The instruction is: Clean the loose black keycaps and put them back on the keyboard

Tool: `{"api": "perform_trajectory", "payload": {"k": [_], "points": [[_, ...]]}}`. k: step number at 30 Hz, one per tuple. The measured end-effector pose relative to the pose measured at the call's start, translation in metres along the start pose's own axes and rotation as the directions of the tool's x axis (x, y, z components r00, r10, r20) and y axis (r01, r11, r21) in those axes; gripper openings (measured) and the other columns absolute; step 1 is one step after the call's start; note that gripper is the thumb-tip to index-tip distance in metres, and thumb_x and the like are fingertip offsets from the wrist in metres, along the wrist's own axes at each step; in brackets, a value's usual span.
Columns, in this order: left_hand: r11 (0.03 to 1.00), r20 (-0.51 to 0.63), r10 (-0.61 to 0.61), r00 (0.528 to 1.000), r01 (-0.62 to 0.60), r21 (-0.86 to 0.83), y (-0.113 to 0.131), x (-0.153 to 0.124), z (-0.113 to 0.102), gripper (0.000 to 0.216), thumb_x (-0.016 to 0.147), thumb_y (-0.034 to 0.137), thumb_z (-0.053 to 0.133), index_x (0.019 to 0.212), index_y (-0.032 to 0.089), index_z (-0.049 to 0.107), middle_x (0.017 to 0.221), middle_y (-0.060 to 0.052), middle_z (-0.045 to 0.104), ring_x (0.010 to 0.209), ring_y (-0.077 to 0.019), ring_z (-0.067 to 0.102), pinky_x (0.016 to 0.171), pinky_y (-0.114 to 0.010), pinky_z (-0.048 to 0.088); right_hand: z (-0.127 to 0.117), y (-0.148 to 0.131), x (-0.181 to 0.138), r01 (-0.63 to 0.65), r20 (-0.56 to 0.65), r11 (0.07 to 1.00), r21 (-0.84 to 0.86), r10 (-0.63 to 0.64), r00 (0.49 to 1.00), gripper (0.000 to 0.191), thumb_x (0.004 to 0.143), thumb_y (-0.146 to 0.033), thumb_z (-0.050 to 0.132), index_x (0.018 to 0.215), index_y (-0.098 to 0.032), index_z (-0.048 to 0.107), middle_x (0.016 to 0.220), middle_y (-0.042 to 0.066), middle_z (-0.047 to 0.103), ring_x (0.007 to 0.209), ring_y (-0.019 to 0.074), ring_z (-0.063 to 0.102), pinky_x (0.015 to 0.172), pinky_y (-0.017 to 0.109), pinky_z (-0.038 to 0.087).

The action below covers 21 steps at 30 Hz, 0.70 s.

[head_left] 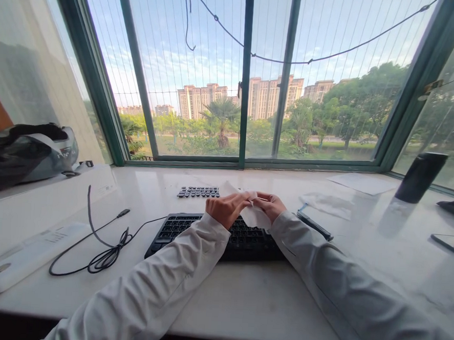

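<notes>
A thin white tissue (256, 218) is pinched between my two hands above the keyboard. My left hand (225, 208) is closed on it, back of the hand toward me. On the other side, my right hand (271, 206) grips the tissue with bent fingers that partly overlap it. Beneath them lies a black keyboard (175, 229), its middle and right side partly covered by my hands and sleeves. Several loose black keycaps (198, 191) are laid out in rows behind the keyboard, just past my left hand.
A coiled black cable (108, 257) lies left, near a white box (35, 214). To the right are a dark slim tool (316, 227), a clear plastic wrapper (327, 205), white paper (362, 183), a black cylinder (421, 178) and a phone-like slab (453, 244). Windows (197, 158) border the back.
</notes>
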<state>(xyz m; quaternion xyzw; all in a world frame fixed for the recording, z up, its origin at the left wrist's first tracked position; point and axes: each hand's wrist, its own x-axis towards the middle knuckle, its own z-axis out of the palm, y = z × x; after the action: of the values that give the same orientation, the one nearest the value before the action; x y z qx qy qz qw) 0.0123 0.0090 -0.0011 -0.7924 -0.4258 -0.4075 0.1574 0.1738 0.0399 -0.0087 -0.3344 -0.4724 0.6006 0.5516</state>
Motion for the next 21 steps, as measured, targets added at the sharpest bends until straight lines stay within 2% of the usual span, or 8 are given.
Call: {"api": "perform_trajectory", "payload": {"k": [6, 11, 16, 21], "points": [[0.997, 0.013, -0.078, 0.997, 0.078, 0.015, -0.003, 0.001, 0.007, 0.026, 0.086, 0.046, 0.047, 0.090, 0.032, 0.067, 0.092, 0.005, 0.071, 0.074, -0.0113, 0.065, 0.059, -0.021, 0.037, -0.005, 0.000, 0.002, -0.029, 0.120, 0.998, 0.060, 0.022, 0.993, 0.047, 0.041, -0.021, 0.081, 0.087, -0.017, 0.069, 0.078, 0.005, 0.071, 0.068, 0.0208, 0.066, 0.066, 0.032, 0.052], [0.997, 0.021, -0.076, 0.997, 0.076, 0.015, -0.004, 0.001, 0.006, 0.024, 0.085, 0.046, 0.047, 0.091, 0.033, 0.067, 0.089, 0.006, 0.071, 0.073, -0.0104, 0.064, 0.056, -0.020, 0.035, -0.011, 0.004, 0.006, -0.020, 0.048, 1.000, -0.013, 0.020, 0.999, 0.043, 0.043, -0.014, 0.079, 0.085, -0.018, 0.069, 0.079, 0.005, 0.071, 0.070, 0.0214, 0.066, 0.067, 0.033, 0.052], [0.997, 0.014, -0.081, 0.997, 0.081, 0.007, -0.004, 0.001, 0.004, 0.025, 0.085, 0.046, 0.046, 0.090, 0.034, 0.067, 0.088, 0.006, 0.071, 0.073, -0.0098, 0.064, 0.057, -0.020, 0.037, -0.009, 0.007, 0.006, -0.001, -0.024, 0.999, -0.036, 0.001, 1.000, 0.040, 0.045, -0.025, 0.082, 0.081, -0.017, 0.069, 0.072, 0.004, 0.071, 0.063, 0.0188, 0.065, 0.063, 0.031, 0.051], [0.994, 0.027, -0.108, 0.994, 0.108, -0.008, -0.004, 0.003, 0.006, 0.026, 0.079, 0.050, 0.054, 0.094, 0.034, 0.066, 0.094, 0.006, 0.071, 0.079, -0.0118, 0.065, 0.061, -0.020, 0.040, -0.002, 0.007, 0.002, 0.000, 0.069, 0.999, 0.046, -0.003, 0.998, 0.051, 0.043, -0.024, 0.082, 0.093, -0.019, 0.068, 0.074, 0.003, 0.071, 0.063, 0.0188, 0.064, 0.062, 0.031, 0.051]]}}
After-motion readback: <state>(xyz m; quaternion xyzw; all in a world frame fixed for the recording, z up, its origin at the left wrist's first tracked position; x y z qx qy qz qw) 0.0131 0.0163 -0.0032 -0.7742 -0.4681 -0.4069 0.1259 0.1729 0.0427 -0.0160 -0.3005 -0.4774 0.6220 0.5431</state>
